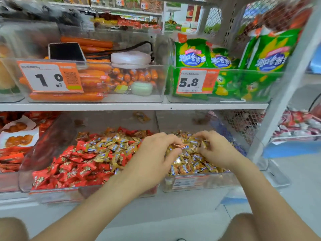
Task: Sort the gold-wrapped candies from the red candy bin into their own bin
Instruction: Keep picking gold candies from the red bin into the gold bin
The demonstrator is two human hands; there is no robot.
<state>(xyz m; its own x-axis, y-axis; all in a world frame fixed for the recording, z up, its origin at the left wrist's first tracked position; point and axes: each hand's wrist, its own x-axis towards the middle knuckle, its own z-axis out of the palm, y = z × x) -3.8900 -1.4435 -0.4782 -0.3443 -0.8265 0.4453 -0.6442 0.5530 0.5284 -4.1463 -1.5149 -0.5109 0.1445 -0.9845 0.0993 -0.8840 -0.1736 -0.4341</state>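
Lower shelf, two clear bins side by side.

Left hand (152,153): reaches over the right end of the red candy bin (55,192) to the seam between the bins. Fingers curled, thumb and forefinger pinching one gold-wrapped candy (180,146), which sits just above the left edge of the gold bin (217,180).

Right hand (213,148): over the middle of the gold bin, fingers bent down into the gold pile (189,165), thumb tucked under towards the left hand. Fingertips touch wrappers, but I cannot tell whether they have hold of any. The two hands are near each other, almost meeting over the pinched piece.

Red candy bin: red candies (74,164) fill the front and left. A band of stray gold pieces (112,146) lies mixed among them through the middle and back right, up against my left wrist.

Gold bin: heaped with gold wrappers from the front wall to the back. There is a label on its front wall, too blurred to read.

Upper shelf, above the white shelf edge (121,106):
- Left bin holds orange sausages (93,79), with a price tag (48,78) reading 1.0 at its front left corner. A dark phone (66,52) lies on top of the sausages.
- Right bin holds green packets (191,54) standing upright, with a second tag (192,81) reading 5.8 on its front wall.

My knees show at the bottom corners — left and right.
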